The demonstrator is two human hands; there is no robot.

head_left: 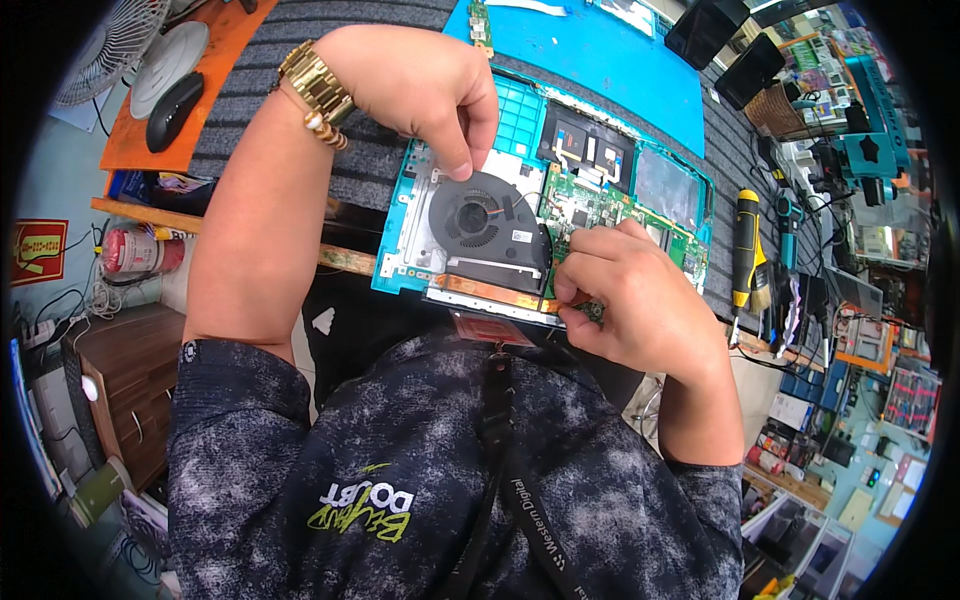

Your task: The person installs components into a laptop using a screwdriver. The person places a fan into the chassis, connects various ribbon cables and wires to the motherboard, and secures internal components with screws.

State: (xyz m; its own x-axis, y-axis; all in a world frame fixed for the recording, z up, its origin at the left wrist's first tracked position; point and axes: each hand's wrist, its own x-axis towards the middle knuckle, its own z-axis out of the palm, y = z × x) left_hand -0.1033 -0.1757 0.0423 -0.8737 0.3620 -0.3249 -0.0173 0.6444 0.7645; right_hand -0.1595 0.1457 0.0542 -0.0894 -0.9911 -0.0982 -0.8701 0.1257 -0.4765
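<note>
An opened laptop base (402, 215) with a turquoise shell lies in front of me, its inner parts bare. My left hand (430, 95) reaches over its upper left part, thumb and finger pinched at the top edge of a black cooling fan (472, 213). A copper heat pipe (490, 290) runs along the near edge below the fan. My right hand (640, 295) has its thumb and fingers closed at the pipe's right end; the fingers partly hide the contact. Beside that hand lies a green circuit board (575, 210).
The laptop rests on a grey ribbed mat (375, 190), with a blue mat (600, 70) behind. To the right lies a yellow-and-black screwdriver (746, 250). At the left are a black mouse (175, 112) and a fan (115, 45). A small green board (480, 25) lies at the back.
</note>
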